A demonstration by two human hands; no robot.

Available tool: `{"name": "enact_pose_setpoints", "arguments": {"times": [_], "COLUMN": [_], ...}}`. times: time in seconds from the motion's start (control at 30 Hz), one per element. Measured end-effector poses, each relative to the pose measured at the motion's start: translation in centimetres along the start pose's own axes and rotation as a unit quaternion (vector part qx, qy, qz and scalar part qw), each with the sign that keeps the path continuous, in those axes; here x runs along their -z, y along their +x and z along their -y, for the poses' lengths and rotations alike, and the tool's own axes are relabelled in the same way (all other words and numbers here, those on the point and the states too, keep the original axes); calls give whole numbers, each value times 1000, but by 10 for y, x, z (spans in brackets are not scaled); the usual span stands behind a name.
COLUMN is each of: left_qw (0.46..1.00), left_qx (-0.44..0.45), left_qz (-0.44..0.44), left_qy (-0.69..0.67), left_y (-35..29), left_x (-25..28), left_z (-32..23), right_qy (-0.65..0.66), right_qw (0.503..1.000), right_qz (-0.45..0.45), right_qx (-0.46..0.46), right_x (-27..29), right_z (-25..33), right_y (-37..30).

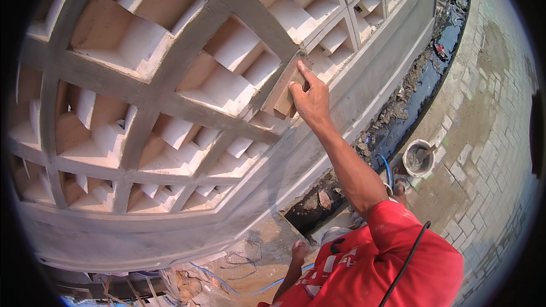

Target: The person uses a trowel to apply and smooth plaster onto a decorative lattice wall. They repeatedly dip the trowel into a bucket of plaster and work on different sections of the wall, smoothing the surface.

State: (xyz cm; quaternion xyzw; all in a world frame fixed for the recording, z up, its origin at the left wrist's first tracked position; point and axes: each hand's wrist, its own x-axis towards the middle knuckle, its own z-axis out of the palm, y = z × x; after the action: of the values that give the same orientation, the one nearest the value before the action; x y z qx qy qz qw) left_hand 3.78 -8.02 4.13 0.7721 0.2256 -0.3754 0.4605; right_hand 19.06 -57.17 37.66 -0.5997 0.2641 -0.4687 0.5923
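Note:
My right hand (311, 100) reaches out along the wall and grips a wooden float (284, 104), its index finger stretched over it and the thumb on the near side. The float lies against a grey plastered rib of the breeze-block wall (165, 99), beside one of the pale, stepped openings. My left hand (299, 251) hangs low by my red shirt, away from the wall. It looks small here; the fingers seem loosely apart, with nothing seen in them.
A drainage ditch (418, 94) with dark water and rubble runs along the wall's foot. Beyond it lies block paving (483, 165), where a white bucket (419, 158) holds grey mortar and a handled tool. A blue hose (273, 286) crosses the ground; wooden sticks (135, 291) lie lower left.

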Motion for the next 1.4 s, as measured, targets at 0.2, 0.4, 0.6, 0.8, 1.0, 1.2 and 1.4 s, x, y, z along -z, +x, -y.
{"name": "enact_pose_setpoints", "arguments": {"times": [0.2,0.4,0.6,0.8,1.0,1.2,1.4], "left_qw": [998,1000,999,999,1000,996,999], "left_qx": [39,-8,40,5,-1,16,-2], "left_qz": [-1,-3,26,-10,2,46,-14], "left_qy": [49,28,24,32,25,72,-36], "left_y": [-7,-1,-2,-8,-1,4,-24], "left_x": [7,14,10,11,13,26,11], "left_z": [6,-2,-4,-3,-9,8,-7], "right_qy": [-28,23,-43,-1,-33,-7,86], "right_qw": [996,997,998,999,999,988,995], "right_qz": [84,-53,46,-25,-20,152,29], "right_qx": [29,50,21,46,26,-27,-41], "right_x": [-17,-1,-31,1,-30,-30,-18], "right_z": [1,-5,-4,-2,5,10,10], "right_y": [-61,-5,-56,-26,-32,-100,-35]}}
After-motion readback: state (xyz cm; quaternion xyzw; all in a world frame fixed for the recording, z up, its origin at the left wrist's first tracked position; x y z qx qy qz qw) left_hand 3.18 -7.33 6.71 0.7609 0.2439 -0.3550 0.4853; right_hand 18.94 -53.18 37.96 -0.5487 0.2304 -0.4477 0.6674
